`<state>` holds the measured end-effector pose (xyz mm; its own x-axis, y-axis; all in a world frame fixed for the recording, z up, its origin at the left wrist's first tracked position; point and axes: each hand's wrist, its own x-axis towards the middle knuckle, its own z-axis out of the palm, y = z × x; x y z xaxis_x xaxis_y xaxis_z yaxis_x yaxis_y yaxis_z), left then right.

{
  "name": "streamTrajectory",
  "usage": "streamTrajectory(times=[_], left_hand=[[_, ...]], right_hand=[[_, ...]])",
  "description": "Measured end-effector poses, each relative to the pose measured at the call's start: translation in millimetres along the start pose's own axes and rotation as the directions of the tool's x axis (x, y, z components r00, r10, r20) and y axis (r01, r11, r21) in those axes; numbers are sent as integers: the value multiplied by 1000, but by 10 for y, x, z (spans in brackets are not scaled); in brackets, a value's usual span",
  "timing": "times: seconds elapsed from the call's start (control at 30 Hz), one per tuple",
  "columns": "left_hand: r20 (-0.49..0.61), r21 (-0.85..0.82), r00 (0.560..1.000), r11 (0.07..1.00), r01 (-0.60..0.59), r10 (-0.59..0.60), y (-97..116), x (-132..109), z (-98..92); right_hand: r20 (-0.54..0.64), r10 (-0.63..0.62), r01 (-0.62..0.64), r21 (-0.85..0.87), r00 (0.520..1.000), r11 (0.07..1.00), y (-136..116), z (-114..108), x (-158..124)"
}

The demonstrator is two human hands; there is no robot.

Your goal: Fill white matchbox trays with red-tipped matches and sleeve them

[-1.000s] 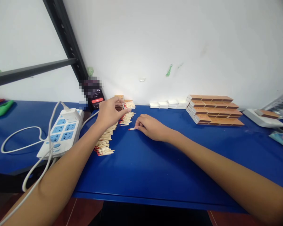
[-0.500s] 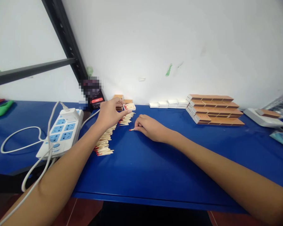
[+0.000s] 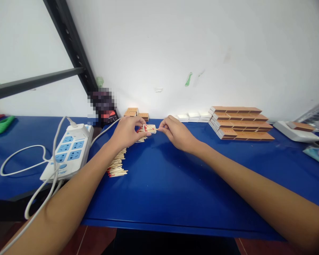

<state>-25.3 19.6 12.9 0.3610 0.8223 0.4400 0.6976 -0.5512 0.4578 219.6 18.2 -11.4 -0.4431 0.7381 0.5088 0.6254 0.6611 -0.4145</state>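
My left hand grips a small white matchbox tray by its sides, thumb in front and fingers behind. Red-tipped matches lie inside the tray. Just right of it, my right hand pinches a single match, its end close to the tray's right edge; whether they touch I cannot tell. Below my left hand a long heap of loose matches runs along the blue table, partly hidden by the hand.
Orange matchboxes stand by the wall behind my left hand. White trays line the wall, beside a stepped stack of matchboxes. A power strip with white cables lies left, near a phone. A white device sits far right.
My left hand has brought the tray slightly down and to the right, away from the matchboxes. My right hand has risen with the match from near the table to beside the tray.
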Motion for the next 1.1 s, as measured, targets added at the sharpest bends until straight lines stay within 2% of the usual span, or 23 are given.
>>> streamTrajectory(times=[0.1, 0.3, 0.37, 0.43, 0.5, 0.6, 0.7, 0.77, 0.93, 1.1], left_hand=[[38, -45, 999, 999, -22, 23, 40, -12, 24], [43, -131, 998, 990, -44, 50, 99, -34, 57], [40, -136, 998, 990, -32, 38, 97, -31, 53], [26, -121, 1000, 993, -13, 16, 80, -24, 46], [1, -91, 1000, 996, 1, -1, 52, -14, 40], [-36, -77, 999, 997, 14, -17, 15, -7, 30], [-72, -77, 997, 997, 20, -25, 10, -10, 16], [-93, -67, 995, 998, 19, -26, 18, -15, 6], [-124, -88, 992, 996, 15, -26, 19, -14, -2], [-171, -46, 983, 997, 62, -69, 17, -3, -41]], right_hand=[[-53, -2, 1, -23, 999, 1000, -12, 18, 2], [-38, -45, 42, -75, 998, 996, -40, 34, 6], [-57, -108, 99, -151, 992, 984, -78, 18, 8], [-67, -224, 195, -293, 972, 936, -157, 3, 0], [-39, -378, 321, -450, 925, 833, -281, 10, -27], [27, -589, 496, -573, 807, 653, -515, 83, -109], [74, -702, 602, -583, 709, 546, -716, 206, -210], [90, -718, 627, -569, 691, 532, -790, 283, -264], [83, -643, 578, -535, 762, 616, -755, 368, -308], [141, -451, 453, -526, 881, 720, -619, 333, -247]])
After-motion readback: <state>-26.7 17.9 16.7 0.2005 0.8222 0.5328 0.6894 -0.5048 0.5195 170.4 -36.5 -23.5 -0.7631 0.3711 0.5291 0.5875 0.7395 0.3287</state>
